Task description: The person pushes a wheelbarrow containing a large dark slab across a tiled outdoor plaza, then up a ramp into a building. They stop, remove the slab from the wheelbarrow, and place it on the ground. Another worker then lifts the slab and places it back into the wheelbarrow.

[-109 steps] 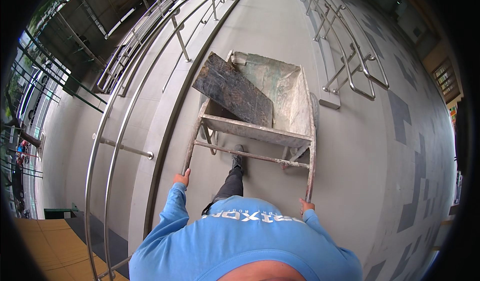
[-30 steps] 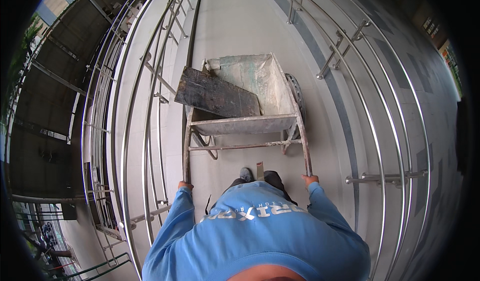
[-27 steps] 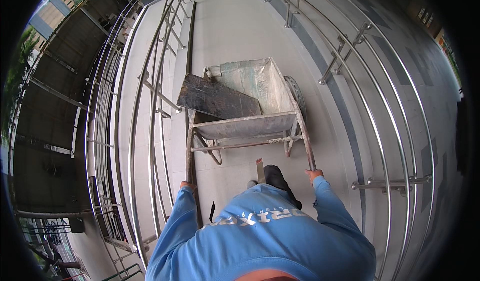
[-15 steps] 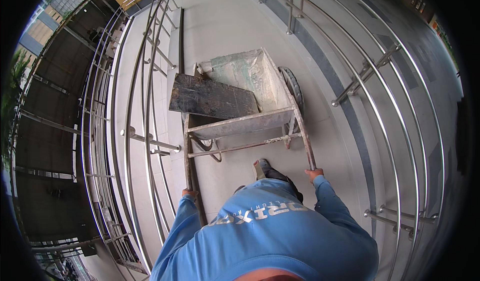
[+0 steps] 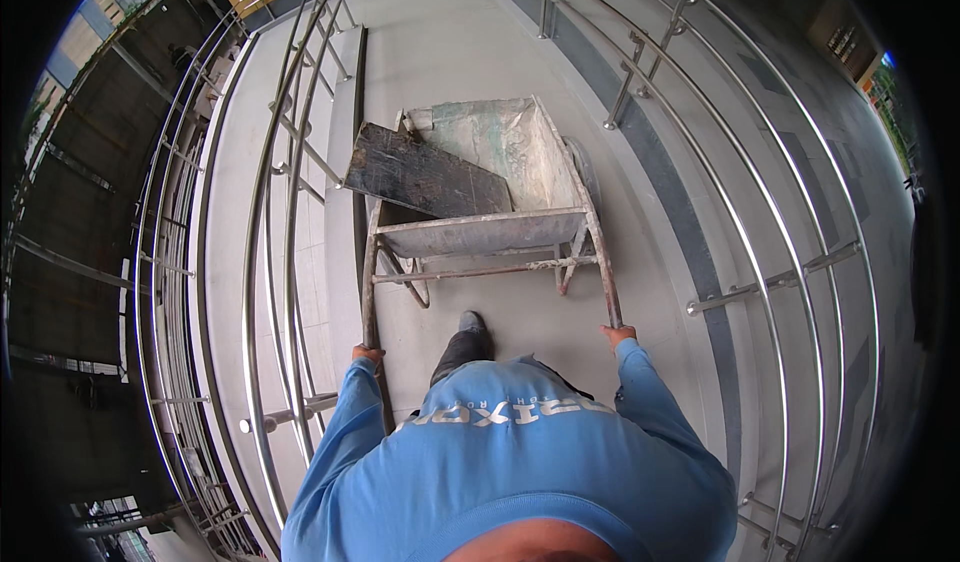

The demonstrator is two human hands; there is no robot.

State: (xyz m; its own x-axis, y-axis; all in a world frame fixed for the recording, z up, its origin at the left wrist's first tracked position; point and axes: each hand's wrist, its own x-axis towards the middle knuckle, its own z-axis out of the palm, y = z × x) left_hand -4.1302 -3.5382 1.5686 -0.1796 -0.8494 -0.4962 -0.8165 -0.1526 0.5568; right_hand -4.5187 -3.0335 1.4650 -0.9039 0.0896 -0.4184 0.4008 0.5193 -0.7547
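In front of me stands a worn wheelbarrow (image 5: 490, 232), its tray crusted with pale, dried residue. A dark, scuffed board (image 5: 425, 174) lies aslant in the tray and sticks out over its left side. My left hand (image 5: 368, 354) is closed around the end of the left handle. Around the right handle's end, my right hand (image 5: 618, 335) is wrapped in the same way. Both arms reach forward in blue sleeves. A wheel (image 5: 583, 170) shows partly behind the tray's right side; what lies under the board is hidden.
Steel handrails (image 5: 262, 262) run along the left side of the pale tiled walkway (image 5: 450, 52). More steel railings (image 5: 720, 162) curve along the right, above a dark grey border strip (image 5: 660, 182). A low ledge (image 5: 345, 162) edges the left. My shoe (image 5: 472, 322) is behind the wheelbarrow.
The railing posts have slid toward me as I and the wheelbarrow move forward along the walkway. My other foot now shows ahead, on the left. Both hands keep their hold.
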